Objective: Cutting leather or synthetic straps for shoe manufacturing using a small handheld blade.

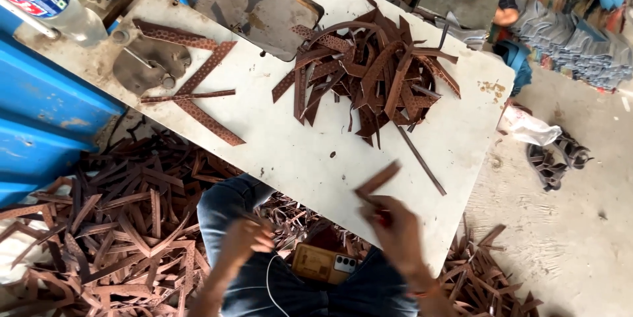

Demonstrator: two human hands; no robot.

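Your right hand (394, 224) pinches a brown strip (378, 179) over the bench's (290, 152) near edge, bare bench between it and the strip pile (369, 69). Your left hand (245, 241) hangs half-curled over your knee, seemingly empty, well apart from the strip.

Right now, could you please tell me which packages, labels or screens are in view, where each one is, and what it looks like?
Clear plastic bottle, top left corner: a wrap-round label in blue, red and white.
Phone in a tan case, on the person's lap between the left hand and right hand: back up, no screen showing.
White plastic bag, on the floor right of the white table: crumpled, unmarked.
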